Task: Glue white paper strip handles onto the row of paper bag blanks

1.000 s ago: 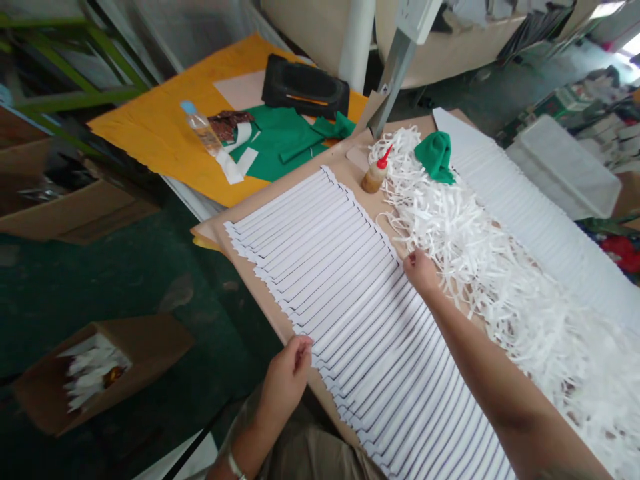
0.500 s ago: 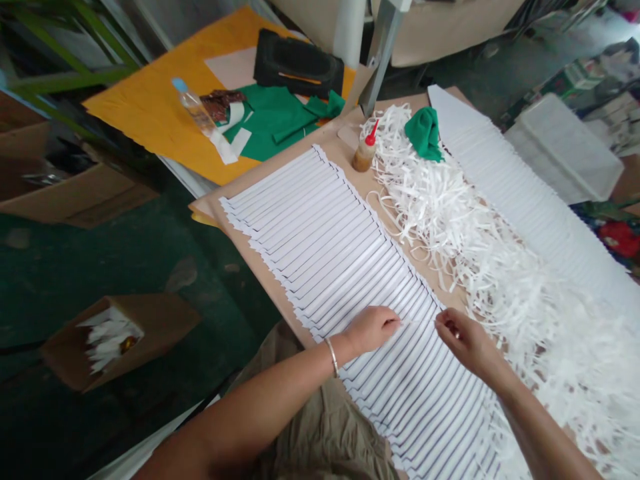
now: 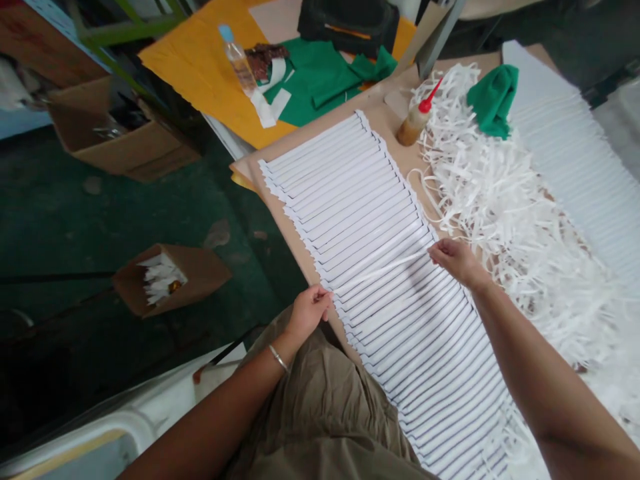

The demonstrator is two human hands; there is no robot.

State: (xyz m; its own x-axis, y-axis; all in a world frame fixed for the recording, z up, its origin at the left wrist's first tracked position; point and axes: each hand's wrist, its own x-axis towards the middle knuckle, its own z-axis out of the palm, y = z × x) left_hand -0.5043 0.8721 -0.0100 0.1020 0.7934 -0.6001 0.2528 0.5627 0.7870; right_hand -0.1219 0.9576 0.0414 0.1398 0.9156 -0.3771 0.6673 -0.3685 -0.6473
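A thin white strip (image 3: 383,268) is stretched between my two hands, above a row of overlapping white sheets with dark edge lines (image 3: 345,190). My left hand (image 3: 310,310), with a bracelet at the wrist, pinches one end at the sheets' left edge. Near their right edge, my right hand (image 3: 454,259) pinches the other end. To the right of the sheets lies a long heap of loose white strips (image 3: 510,193). A glue bottle with a red nozzle (image 3: 414,125) stands by the top of the heap, and a crumpled green cloth (image 3: 494,100) rests on it.
A brown-topped table (image 3: 295,250) carries the sheets. Beyond it are an orange-covered surface (image 3: 190,73), a clear bottle with a blue cap (image 3: 237,60), green fabric (image 3: 310,73) and a black case (image 3: 347,27). Cardboard boxes (image 3: 165,157) stand on the floor to the left.
My hands have moved apart, the left one down and left to the sheets' edge, drawing the white strip out between them. The view has shifted, so the scene sits further right.
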